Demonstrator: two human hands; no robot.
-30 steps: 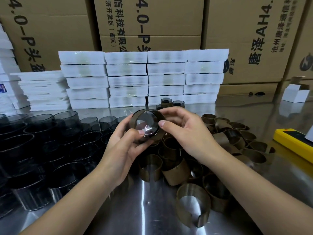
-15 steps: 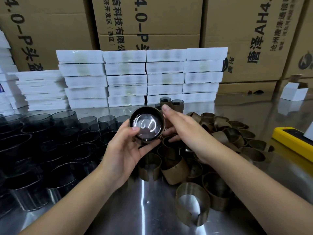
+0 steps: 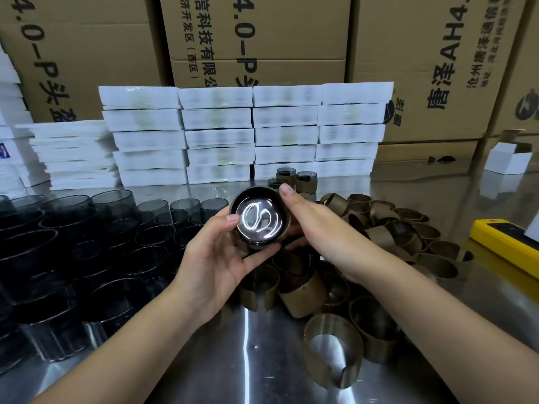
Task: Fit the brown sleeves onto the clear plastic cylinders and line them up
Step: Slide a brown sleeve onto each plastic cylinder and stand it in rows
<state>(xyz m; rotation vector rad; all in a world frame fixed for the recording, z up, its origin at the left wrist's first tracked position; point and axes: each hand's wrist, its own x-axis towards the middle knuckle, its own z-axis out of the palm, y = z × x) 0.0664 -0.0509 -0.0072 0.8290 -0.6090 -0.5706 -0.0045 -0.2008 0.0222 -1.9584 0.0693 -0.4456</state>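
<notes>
**Sleeve on, row next**

We held one cylinder up over the table, its shiny end facing us. Our left hand cupped it from below with the thumb on the rim. Our right hand curled round the other side, forefinger on the top edge, so both hands gripped it. The sleeve looked wrapped round its wall, though we could not tell how squarely it sat. We judged the fitting step nearly done. The next move called for a check of the sleeve's edges, then a reach back to stand it beside the finished ones. Loose sleeves and bare cylinders waited.
</notes>
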